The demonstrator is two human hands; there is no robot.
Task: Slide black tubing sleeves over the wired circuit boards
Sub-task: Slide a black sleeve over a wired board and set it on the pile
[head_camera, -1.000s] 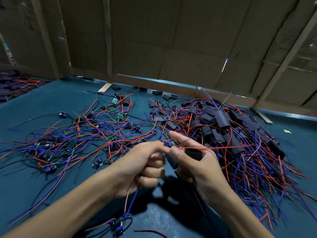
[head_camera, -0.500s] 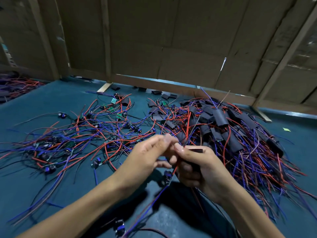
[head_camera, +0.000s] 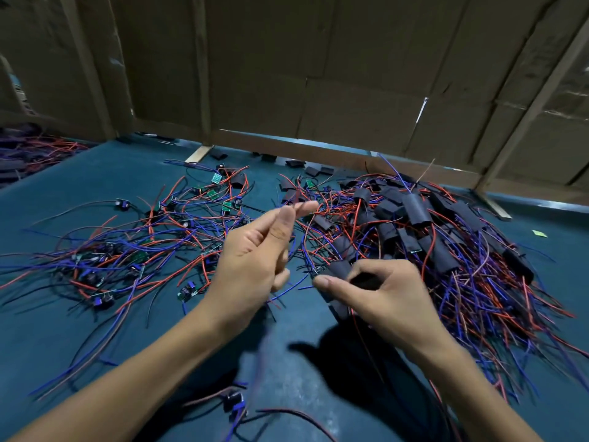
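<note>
The setting is a small electronics assembly workstation of improvised build. A teal work mat (head_camera: 79, 314) carries loose green circuit boards (head_camera: 216, 179) with red and blue wires (head_camera: 105, 247), plus a heap of black-sleeved units (head_camera: 414, 208). Cardboard panels (head_camera: 318, 74) on wooden battens (head_camera: 535, 100) enclose it.

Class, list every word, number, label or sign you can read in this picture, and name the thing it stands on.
None can be read.
Green boards: any print is too small to read.
Sleeve in the right hand: plain black, no lettering visible.
Cardboard wall: no print visible.
Object at the far left edge: pale marks, too blurred to read.
</note>
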